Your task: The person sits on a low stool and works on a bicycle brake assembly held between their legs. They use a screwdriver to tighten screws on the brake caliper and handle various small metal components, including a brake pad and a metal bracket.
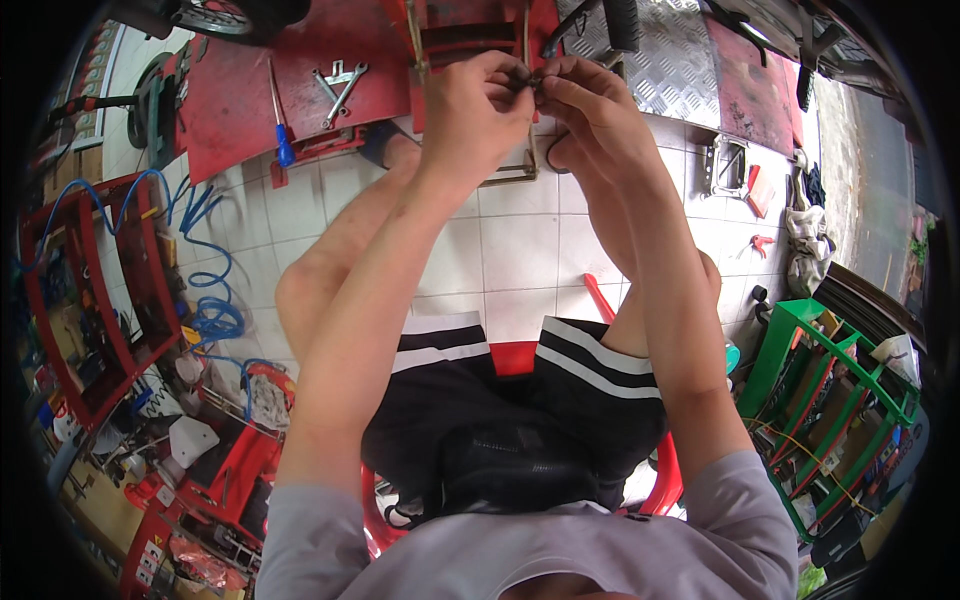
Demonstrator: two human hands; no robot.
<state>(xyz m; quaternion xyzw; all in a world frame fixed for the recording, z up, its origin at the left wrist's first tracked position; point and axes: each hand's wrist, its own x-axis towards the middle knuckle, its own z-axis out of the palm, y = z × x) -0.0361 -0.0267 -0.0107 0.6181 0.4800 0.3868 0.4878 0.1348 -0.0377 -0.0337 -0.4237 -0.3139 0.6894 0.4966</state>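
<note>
Both hands meet at the top middle, fingertips almost touching around a small dark piece (534, 83) too small to name. My left hand (478, 112) pinches it from the left with thumb and fingers curled. From the other side, my right hand (597, 108) is closed on it as well, thumb and forefinger pressed together. Behind the hands is a red metal stand (470, 35). To the left, on a red platform (225, 110), lie a screwdriver (284, 150) with a blue handle and several wrenches (342, 90).
A coiled blue air hose (215, 320) hangs beside a red rack (100, 290) at the left. At the right stand a green metal rack (790, 400) and a silver metal bracket (724, 166) on the tiled floor (520, 240). A diamond-plate sheet (660, 75) lies beyond my right hand.
</note>
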